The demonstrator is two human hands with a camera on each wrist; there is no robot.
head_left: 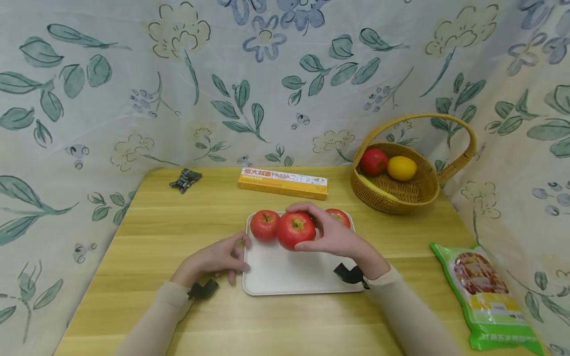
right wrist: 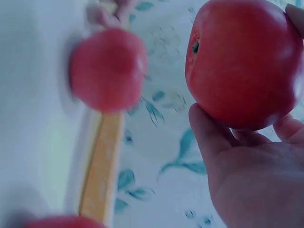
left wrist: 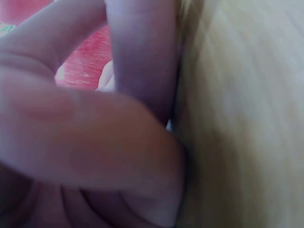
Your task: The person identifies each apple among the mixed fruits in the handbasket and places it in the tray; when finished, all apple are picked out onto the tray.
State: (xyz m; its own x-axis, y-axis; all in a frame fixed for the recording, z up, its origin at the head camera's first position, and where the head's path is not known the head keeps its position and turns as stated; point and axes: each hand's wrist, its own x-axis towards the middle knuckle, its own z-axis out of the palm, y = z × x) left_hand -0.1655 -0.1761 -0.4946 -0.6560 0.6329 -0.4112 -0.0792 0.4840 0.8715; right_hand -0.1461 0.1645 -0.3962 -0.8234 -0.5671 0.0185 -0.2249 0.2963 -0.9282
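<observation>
In the head view my right hand [head_left: 331, 232] grips a red apple [head_left: 296, 231], its thumb on the near side and fingers over the far side. The right wrist view shows this apple [right wrist: 244, 66] held up, clear of the tray. Beneath is a white rectangular tray [head_left: 289, 274]. One red apple [head_left: 264, 226] sits at its far left corner; another apple [head_left: 338, 216] at the far right is partly hidden behind my right hand. At the tray's left edge, my left hand [head_left: 218, 257] rests with loosely bent fingers, fingertips right at the rim.
A pasta box [head_left: 282, 184] lies behind the tray. The wicker basket [head_left: 427, 190] at the back right contains a red fruit [head_left: 373, 161], a lemon [head_left: 402, 168] and something long and yellow. A green food bag [head_left: 490, 301] lies at right, a small dark packet [head_left: 185, 180] at back left.
</observation>
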